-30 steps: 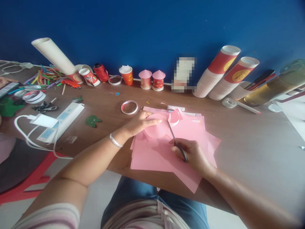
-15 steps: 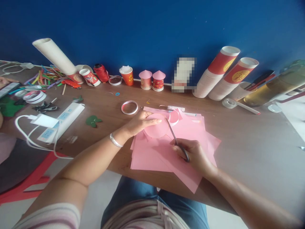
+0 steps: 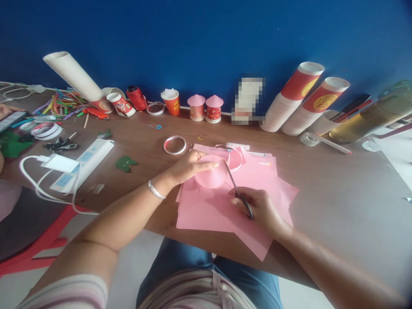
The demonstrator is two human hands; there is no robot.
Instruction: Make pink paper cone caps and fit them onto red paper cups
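A round piece of pink paper (image 3: 210, 175) is pinched in my left hand (image 3: 195, 165), thumb on top and fingers beneath. My right hand (image 3: 259, 208) grips dark-handled scissors (image 3: 237, 189), their blades at the right edge of the round piece. A thin curled strip of pink paper (image 3: 237, 163) hangs off beside the blade tips. Beneath both hands lies a loose stack of pink paper sheets (image 3: 206, 216), some of them turned askew. A white tube-like item (image 3: 238, 146) lies at the stack's far edge.
A roll of tape (image 3: 174, 145) and a green paper cutout (image 3: 126, 163) lie left of the stack. Farther left is a power strip (image 3: 84, 165). Along the blue wall stand two cone-topped cups (image 3: 214, 109) and tall cup stacks (image 3: 281, 112). Another person's hand (image 3: 4, 110) shows at far left.
The cut strip has lengthened and curls farther out from the round piece. The round piece has turned or tilted slightly in my left hand, and the scissors have shifted a little.
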